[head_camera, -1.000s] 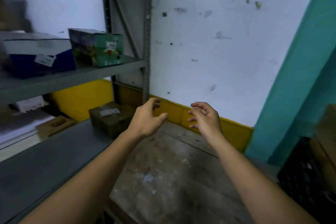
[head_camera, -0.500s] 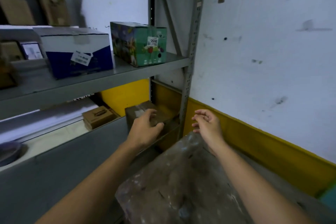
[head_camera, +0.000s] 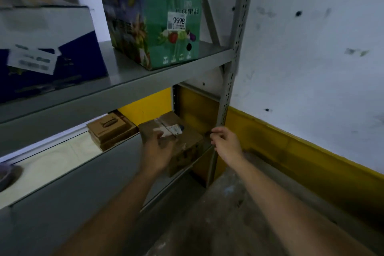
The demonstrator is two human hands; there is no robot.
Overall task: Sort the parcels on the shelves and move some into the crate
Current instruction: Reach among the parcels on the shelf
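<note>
Since half a second ago both hands have gone further in under the upper shelf (head_camera: 133, 87), and the left hand (head_camera: 158, 149) has reached the brown parcel (head_camera: 185, 143). It now covers the parcel's near left corner at frame centre, with fingers over the top edge. It's dark and blurred there, so I can't tell if I actually grip it or only touch. The parcel sits on the lower shelf (head_camera: 62, 203) at its right end, just beside the grey upright (head_camera: 230, 81), with a white label on top. My right hand (head_camera: 227, 144) is just right of the parcel, in front of the upright, fingers loosely curled and holding nothing. Flat brown boxes (head_camera: 110, 131) are stacked left of the parcel, further back. On the upper shelf there is a green printed box (head_camera: 153, 27) with a 9998 sticker at top centre, and a blue and white box (head_camera: 45, 52) at upper left. A yellow band (head_camera: 291, 151) runs along the wall base on the right.
</note>
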